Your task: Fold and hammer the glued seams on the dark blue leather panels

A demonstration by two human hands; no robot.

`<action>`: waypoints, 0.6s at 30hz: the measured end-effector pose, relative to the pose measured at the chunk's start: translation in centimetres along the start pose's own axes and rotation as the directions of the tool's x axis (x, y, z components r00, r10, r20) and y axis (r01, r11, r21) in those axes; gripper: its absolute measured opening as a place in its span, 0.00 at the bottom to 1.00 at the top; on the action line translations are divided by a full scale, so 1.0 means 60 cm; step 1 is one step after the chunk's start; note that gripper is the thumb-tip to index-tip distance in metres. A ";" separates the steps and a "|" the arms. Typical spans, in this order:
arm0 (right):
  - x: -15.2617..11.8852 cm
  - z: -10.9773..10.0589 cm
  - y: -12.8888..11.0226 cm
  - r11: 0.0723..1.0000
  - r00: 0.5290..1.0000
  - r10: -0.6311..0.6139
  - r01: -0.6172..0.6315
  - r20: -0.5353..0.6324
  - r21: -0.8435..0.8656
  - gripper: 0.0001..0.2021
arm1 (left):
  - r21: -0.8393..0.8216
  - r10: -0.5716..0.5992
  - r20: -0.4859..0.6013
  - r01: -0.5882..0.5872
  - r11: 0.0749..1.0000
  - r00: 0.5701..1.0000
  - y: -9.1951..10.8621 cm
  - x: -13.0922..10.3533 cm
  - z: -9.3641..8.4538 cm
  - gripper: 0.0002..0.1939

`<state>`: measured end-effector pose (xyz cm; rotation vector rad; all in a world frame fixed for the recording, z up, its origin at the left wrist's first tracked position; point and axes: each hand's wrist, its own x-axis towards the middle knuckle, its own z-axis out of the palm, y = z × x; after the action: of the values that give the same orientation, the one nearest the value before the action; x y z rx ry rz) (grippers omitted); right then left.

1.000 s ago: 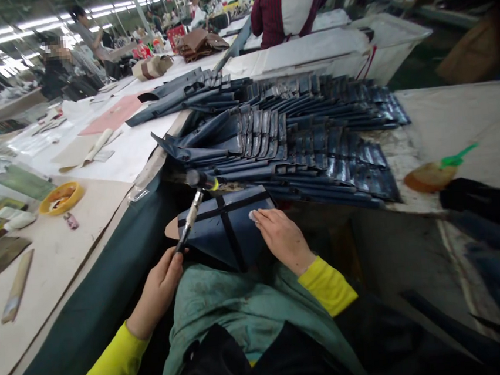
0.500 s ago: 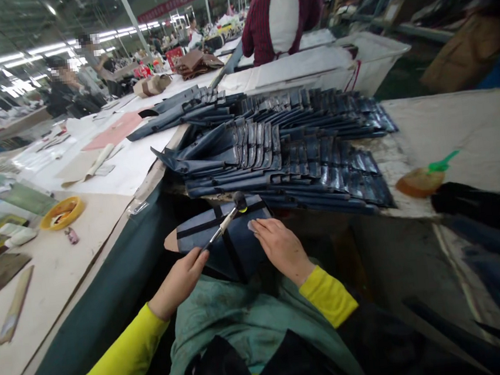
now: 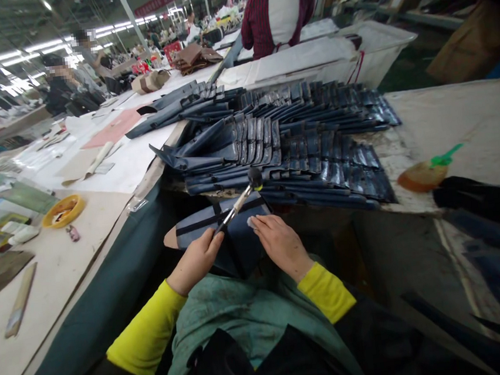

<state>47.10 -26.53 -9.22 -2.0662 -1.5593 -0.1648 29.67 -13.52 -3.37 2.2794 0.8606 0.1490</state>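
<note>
My left hand [image 3: 198,258] is closed round the handle of a small hammer [image 3: 234,210]. Its dark, round head with a yellow underside points up to the right. Below it, over my lap, lies a blue panel [image 3: 202,215] with crossing black bands and a tan pointed end at the left. The hammer's head is above the panel's far edge. At the panel's right side, my right hand [image 3: 282,244] has its fingertips pinched on a small whitish piece [image 3: 250,223], whose kind I cannot make out. A green apron [image 3: 230,307] covers my lap.
Overlapping dark blue leather pieces [image 3: 318,163] cover the bench just ahead. On the right stands an orange container with a green stick [image 3: 423,176]. The left table holds a yellow bowl [image 3: 63,211] and a flat wooden stick [image 3: 21,301]. A person in a striped top [image 3: 256,25] is beyond.
My left hand has moved right and slightly up, carrying the hammer's head up and to the right, farther over the panel's edge. My right hand has barely shifted.
</note>
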 end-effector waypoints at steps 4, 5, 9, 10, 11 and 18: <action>0.000 0.000 0.003 1.000 1.000 -0.003 0.003 -0.004 0.008 0.15 | 0.013 -0.101 0.039 0.101 0.995 0.994 -0.032 -0.055 -0.009 0.17; 0.000 0.002 0.003 1.000 1.000 -0.002 0.002 -0.006 0.008 0.15 | -0.019 -0.124 0.016 0.124 0.992 0.992 -0.041 -0.075 -0.014 0.17; -0.001 0.008 0.005 1.000 1.000 0.000 0.000 -0.023 0.011 0.16 | -0.115 -0.261 -0.093 0.250 0.961 0.961 -0.076 -0.147 -0.046 0.20; -0.001 0.009 0.005 1.000 1.000 -0.004 0.005 -0.026 0.013 0.16 | -0.105 -0.303 -0.092 0.293 0.950 0.949 -0.083 -0.160 -0.054 0.20; -0.001 0.010 0.005 1.000 1.000 -0.009 0.010 -0.029 0.014 0.16 | -0.083 -0.337 -0.077 0.331 0.940 0.938 -0.090 -0.170 -0.063 0.20; -0.001 0.013 0.008 0.999 0.998 -0.036 0.035 -0.049 -0.014 0.16 | -0.041 -0.399 -0.199 0.399 0.916 0.895 -0.125 -0.213 -0.100 0.20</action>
<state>47.36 -26.27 -10.08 -2.0303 -1.5700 -0.2379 13.76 -13.98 -1.97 2.0594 1.4177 0.1979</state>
